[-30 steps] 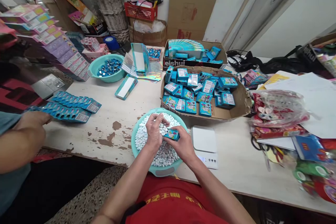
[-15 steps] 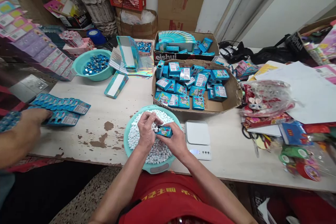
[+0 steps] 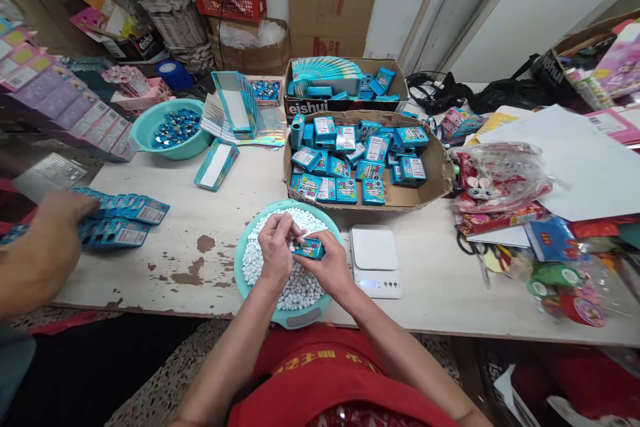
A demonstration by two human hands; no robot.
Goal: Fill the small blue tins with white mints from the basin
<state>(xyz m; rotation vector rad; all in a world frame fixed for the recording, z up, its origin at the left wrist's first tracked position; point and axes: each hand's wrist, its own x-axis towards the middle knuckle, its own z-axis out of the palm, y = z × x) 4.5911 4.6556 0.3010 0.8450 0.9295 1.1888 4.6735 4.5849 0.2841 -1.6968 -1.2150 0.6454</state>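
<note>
Over a turquoise basin (image 3: 245, 288) of small white candies (image 3: 306, 293), my right hand (image 3: 331, 265) grips a small blue candy box (image 3: 311, 249), tilted with one end toward the left. My left hand (image 3: 276, 245) is closed at that end of the box, fingertips pinched together; what they hold, if anything, is too small to make out. A few white candies show between the hand and the box end. Just right of the basin stands a white digital scale (image 3: 375, 260) with its display lit.
Behind the basin, an open carton (image 3: 440, 177) holds many blue boxes, with another carton (image 3: 345, 105) beyond. A second basin (image 3: 195, 147) contains blue foil pieces. At left, a co-worker's hand (image 3: 55, 240) is over rows of blue boxes (image 3: 120, 230). Bagged items (image 3: 500, 177) crowd the right.
The view has shifted slightly. My hands stay at the box over the basin, with the left fingers moved a little. The co-worker's hand has moved slightly at the left.
</note>
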